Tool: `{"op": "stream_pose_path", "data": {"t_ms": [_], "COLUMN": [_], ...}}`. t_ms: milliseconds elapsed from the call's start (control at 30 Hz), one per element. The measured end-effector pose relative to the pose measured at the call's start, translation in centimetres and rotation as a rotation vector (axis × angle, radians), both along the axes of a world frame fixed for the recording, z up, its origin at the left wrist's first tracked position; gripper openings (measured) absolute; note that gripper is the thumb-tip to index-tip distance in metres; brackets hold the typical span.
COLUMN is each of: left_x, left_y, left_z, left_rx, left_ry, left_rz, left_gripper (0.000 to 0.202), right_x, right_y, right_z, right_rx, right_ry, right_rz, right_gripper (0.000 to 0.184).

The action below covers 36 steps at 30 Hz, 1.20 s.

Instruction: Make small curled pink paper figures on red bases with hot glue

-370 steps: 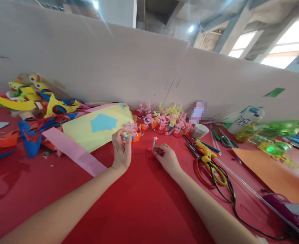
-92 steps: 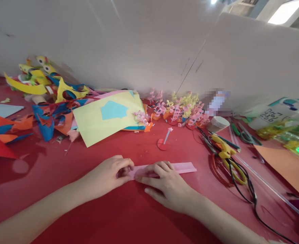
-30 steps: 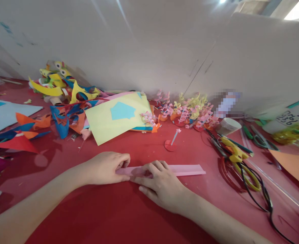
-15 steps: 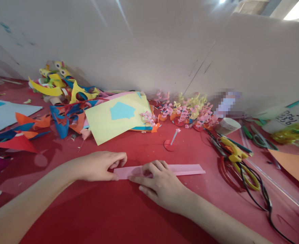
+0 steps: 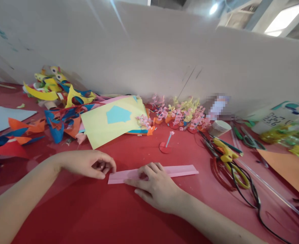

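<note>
A long pink folded paper strip (image 5: 182,170) lies on the red table, running across in front of me. My right hand (image 5: 157,188) holds its middle down against the tabletop with bent fingers, the forefinger reaching along it to the left. Part of the strip is hidden under that hand. Just off the strip's left end is my left hand (image 5: 95,166), fingers curled loosely, thumb and fingertips apart, nothing between them. Beyond the strip, a small stick with a pink star on top (image 5: 170,138) stands on a round red base (image 5: 164,148).
Yellow paper (image 5: 96,132) with a blue cut piece lies behind my hands. Pink and yellow curled-paper ornaments (image 5: 185,113) cluster along the wall. To the right are yellow-handled scissors (image 5: 225,150), a white tape roll (image 5: 220,127) and orange paper (image 5: 286,173). Coloured scraps (image 5: 55,125) lie left.
My left hand has come off the strip's left end and sits a little left of it. My right hand stays on the strip. The view has tilted up and shifted slightly.
</note>
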<state>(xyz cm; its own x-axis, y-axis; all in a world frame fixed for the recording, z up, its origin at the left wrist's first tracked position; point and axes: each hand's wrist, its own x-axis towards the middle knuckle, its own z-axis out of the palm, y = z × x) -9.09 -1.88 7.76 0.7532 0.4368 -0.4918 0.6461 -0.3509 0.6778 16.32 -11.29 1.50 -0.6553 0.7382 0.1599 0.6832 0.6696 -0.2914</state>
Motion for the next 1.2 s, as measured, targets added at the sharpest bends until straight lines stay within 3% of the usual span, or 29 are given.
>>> {"op": "stream_pose_path", "data": {"t_ms": [167, 267, 333, 500, 567, 667, 733, 933, 1067, 1200], "left_x": [0.4, 1.0, 1.2, 1.9, 2.8, 5.0, 6.7, 10.6, 11.2, 10.9], "left_y": [-0.2, -0.4, -0.3, 0.2, -0.2, -1.7, -2.8, -4.0, -4.5, -5.3], "left_z": [-0.7, -1.6, -2.3, -3.2, -2.9, -2.4, -2.3, -2.6, -2.6, -3.3], "left_rx": [0.106, 0.116, 0.072, -0.024, -0.176, -0.442, -0.461, -0.511, -0.633, -0.563], "left_ry": [-0.047, -0.07, -0.068, -0.329, -0.494, -0.673, -0.666, -0.789, -0.755, -0.698], "left_rz": [0.031, 0.082, 0.189, 0.445, 0.446, 0.404, 0.394, 0.593, 0.727, 0.742], "left_gripper": [0.026, 0.034, 0.041, 0.059, 0.069, 0.084, 0.078, 0.04, 0.038, 0.034], "right_x": [-0.3, -0.5, -0.3, 0.6, 0.8, 1.0, 1.3, 2.5, 2.5, 2.2], "right_y": [-0.3, -0.5, -0.6, -0.4, -0.2, 0.1, 0.6, 2.0, 2.1, 2.3], "right_z": [-0.1, 0.3, 0.8, 2.6, 3.4, 4.2, 4.2, 3.5, 3.6, 2.7], "right_rx": [0.001, -0.116, -0.223, -0.571, -0.792, -1.038, -1.065, -1.082, -1.086, -0.994], "right_ry": [0.042, 0.15, 0.279, 0.794, 1.095, 1.458, 1.573, 1.723, 1.69, 1.606], "right_rz": [-0.063, -0.116, -0.15, -0.167, -0.187, -0.256, -0.296, -0.302, -0.289, -0.353], "right_gripper": [0.038, 0.034, 0.032, 0.015, 0.011, 0.024, 0.027, 0.017, 0.019, 0.027]}}
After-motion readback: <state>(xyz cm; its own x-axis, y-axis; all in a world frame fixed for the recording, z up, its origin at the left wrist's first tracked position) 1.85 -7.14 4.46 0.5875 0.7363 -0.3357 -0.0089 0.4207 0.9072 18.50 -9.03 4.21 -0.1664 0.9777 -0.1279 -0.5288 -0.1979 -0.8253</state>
